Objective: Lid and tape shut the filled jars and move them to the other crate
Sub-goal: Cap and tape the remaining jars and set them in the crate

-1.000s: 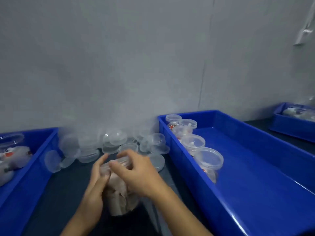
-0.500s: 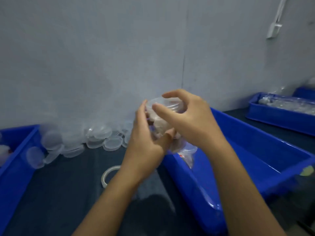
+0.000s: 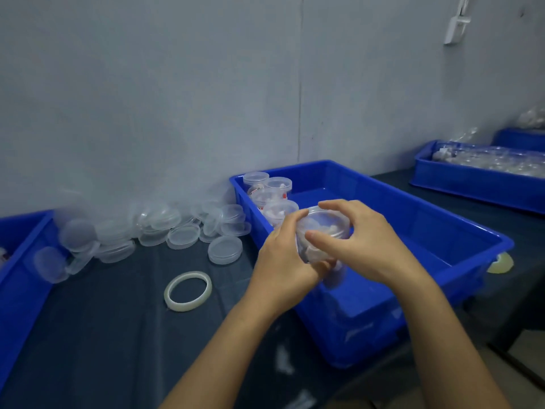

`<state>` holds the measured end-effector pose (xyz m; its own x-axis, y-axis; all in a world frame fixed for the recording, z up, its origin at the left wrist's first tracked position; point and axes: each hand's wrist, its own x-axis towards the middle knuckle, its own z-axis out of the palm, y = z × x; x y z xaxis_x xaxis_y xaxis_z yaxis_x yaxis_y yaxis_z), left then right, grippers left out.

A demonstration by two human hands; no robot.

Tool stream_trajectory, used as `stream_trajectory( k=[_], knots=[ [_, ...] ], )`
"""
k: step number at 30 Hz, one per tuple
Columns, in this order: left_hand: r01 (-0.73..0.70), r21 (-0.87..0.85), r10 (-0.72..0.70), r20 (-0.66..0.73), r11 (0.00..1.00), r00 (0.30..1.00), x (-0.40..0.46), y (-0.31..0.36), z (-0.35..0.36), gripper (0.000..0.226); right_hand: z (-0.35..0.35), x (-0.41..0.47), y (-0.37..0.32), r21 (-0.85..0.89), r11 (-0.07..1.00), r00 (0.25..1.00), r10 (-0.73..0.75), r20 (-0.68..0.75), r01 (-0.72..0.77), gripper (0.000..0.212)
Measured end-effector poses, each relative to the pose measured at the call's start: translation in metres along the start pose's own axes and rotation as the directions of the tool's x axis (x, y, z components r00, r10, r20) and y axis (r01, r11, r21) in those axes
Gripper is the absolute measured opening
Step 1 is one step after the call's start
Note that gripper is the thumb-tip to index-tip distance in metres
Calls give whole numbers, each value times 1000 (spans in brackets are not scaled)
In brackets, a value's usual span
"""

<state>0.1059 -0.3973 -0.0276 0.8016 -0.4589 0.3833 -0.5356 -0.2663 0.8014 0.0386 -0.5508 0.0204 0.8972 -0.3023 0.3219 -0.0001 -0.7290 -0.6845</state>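
Jar upright, lid up, both hands gripping

Left crate cut off

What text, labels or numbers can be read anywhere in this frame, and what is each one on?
No text can be read.
Jars in the blue crate: red-and-white labels, print too small and blurred to read.
Jar held by the left hand and the right hand: no label visible.
Loose lids, tape roll, wall: no writing visible.
Far crate and its contents: too blurred to tell.
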Motion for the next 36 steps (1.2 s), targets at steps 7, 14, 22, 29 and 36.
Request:
stream_trajectory(
  k=[7,14,22,29,36],
  knots=[
    [0,165,-11,67,986,998,0,-18,14,66,15,1,24,-158,980,956,158,248,-121,80],
    [-49,274,2,169,961,986,1,-15,16,66,27,5,21,-237,963,911,210,354,-129,73],
    [-82,182,97,-75,980,992,-20,-34,-38,35,86,13,-34,-348,910,972,-188,143,227,51],
    [292,329,-204,-276,898,939,-78,-134,-120,36,231,8,-71,155,956,838,-293,459,249,37],
    [281,412,-161,-303,867,939,-114,-185,-132,35,287,-17,-53,-43,899,836,-386,391,435,41]
  ],
)
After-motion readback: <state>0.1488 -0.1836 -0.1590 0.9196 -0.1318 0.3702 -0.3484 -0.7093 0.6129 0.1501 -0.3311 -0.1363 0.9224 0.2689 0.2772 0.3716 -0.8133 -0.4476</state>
